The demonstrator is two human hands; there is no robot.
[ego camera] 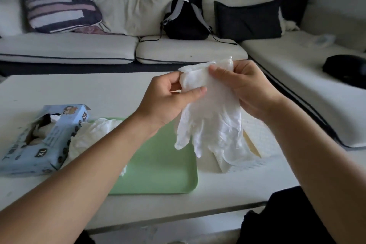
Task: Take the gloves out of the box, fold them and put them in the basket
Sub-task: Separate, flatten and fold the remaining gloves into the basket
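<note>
Both hands raised above the white surface (118, 93), toward its far right part. Left hand (168, 103) pinches the cuff end of a thin white disposable glove (210, 125) between thumb and curled fingers (174, 85); right hand (245, 89) grips the same cuff from the other side, fingers folded over its top edge. Cuff looks partly turned down. Glove hangs with its finger tips pointing down, above the right rim of a pale green plastic tray (162, 164) that sits at the middle of the surface, toward the near edge. Light blue cardboard glove box marked XL (45, 140) lies at the near left of the surface, top opening torn, touching the tray's left side. Crumpled heap of white gloves (93, 134) on the tray's left part, just beside the box. White woven basket (257, 144) at the right of the tray, partly hidden behind the hanging glove; contents cannot be told. Beyond the far edge, a white sofa (69, 49) with cushions and a black backpack (184, 22).
</note>
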